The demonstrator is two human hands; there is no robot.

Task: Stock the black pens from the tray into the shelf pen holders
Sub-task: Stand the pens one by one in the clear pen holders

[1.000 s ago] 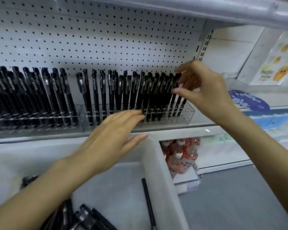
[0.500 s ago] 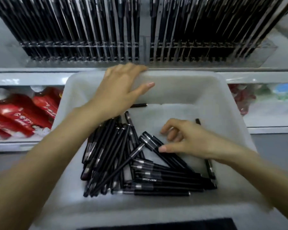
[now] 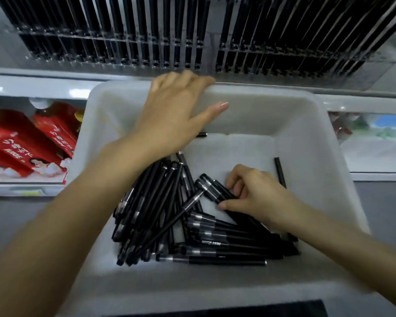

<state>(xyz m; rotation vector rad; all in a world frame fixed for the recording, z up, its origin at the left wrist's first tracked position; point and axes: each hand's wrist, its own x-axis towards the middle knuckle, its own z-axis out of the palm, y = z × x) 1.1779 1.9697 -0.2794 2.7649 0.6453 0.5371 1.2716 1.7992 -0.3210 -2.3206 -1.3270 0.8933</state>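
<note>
Shelf pen holders (image 3: 169, 49): the right hand has left them since a second ago and dropped into the tray; they run along the top of the view, rows packed with upright pens; no free slot can be made out from here
Tray (image 3: 327, 156): white, drawn up just below the shelf edge; holds all the loose stock
Juice cartons (image 3: 21, 143): red, on the lower shelf at left; no part in this
Left hand (image 3: 174, 115): fingers hooked over the tray's far rim, thumb flat on its inner wall; steadying it
Right hand (image 3: 258, 195): fingers curled, thumb and fingertips nipping the topmost of the heap, one pen or two, cannot tell; the step looks like picking the next load
Black pens (image 3: 160, 213): heaped criss-cross on the tray floor; plenty left; next, lift the pinched ones clear of their neighbours, turn them upright, find an open slot above
Stray pen (image 3: 280, 172): alone by the right wall
</note>
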